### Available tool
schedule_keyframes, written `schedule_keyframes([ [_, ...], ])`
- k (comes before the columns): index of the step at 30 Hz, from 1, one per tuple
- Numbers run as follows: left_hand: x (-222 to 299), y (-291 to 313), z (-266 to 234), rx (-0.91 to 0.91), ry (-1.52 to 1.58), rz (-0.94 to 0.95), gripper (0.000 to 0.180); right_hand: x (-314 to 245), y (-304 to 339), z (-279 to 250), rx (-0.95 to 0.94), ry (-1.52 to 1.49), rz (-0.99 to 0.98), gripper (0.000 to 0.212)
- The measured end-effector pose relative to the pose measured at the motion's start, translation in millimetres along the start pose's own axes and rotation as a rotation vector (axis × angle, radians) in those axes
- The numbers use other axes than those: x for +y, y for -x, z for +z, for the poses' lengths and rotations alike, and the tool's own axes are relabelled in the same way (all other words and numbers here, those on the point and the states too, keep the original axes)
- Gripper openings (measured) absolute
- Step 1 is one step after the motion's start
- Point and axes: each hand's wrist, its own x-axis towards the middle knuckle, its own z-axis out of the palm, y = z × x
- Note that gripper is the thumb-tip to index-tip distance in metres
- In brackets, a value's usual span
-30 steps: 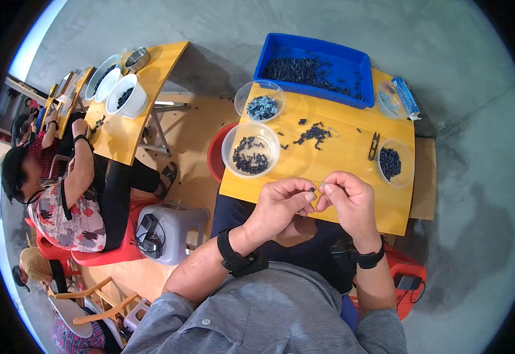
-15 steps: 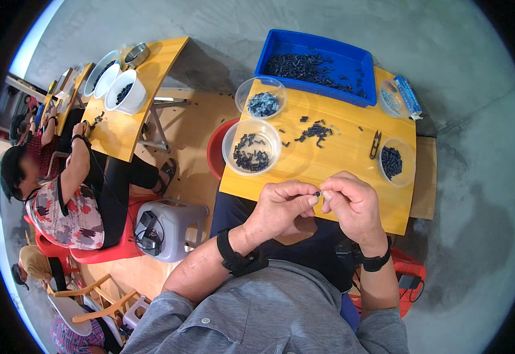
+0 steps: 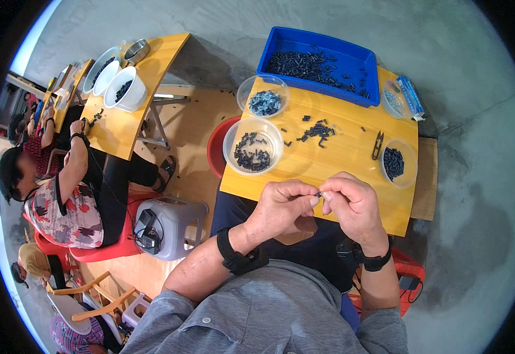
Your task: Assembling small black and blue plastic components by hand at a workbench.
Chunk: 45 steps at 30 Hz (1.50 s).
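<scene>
Pinching a small dark piece (image 3: 318, 194) between the thumb and forefinger of our left hand (image 3: 293, 203), we hold it well to the near side of the blue tray (image 3: 340, 50). Our right hand (image 3: 350, 203) has its thumb and fingertips pressed together beside that piece; we cannot tell what they grip. Between our hands and the tray, a loose pile (image 3: 318, 131) of black pieces lies on the yellow tabletop (image 3: 322, 168). Close before the tray's left corner stands a clear bowl (image 3: 262, 84) of bluish bits, and nearer us than that, a wider tub (image 3: 255, 127) of black pieces. Toward us from the tray's right end lie dark snips (image 3: 378, 146), with a round container (image 3: 409, 168) of black pieces just beside them. A blue-and-white box (image 3: 409, 97) sits right of the tray; farther left, a co-worker (image 3: 63, 212) sits at another table (image 3: 122, 130).
</scene>
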Motion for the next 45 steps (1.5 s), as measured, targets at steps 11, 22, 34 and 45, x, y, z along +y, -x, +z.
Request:
schedule_keyframes([
  [11, -2, 0, -3, 0.010, -0.074, -0.044, 0.010, -2, -9, -2, -0.089, 0.287, -0.159, 0.007],
  [22, 7, -3, -3, 0.021, -0.004, -0.037, 0.010, 4, -5, 7, 0.072, 0.127, -0.077, 0.007],
  [34, 6, -6, -8, -0.022, -0.052, -0.007, 0.008, 2, -5, 9, 0.073, 0.211, -0.172, 0.009],
  [45, 9, -10, -13, -0.059, 0.086, -0.009, 0.008, 7, -8, 10, 0.101, 0.141, -0.166, 0.011],
])
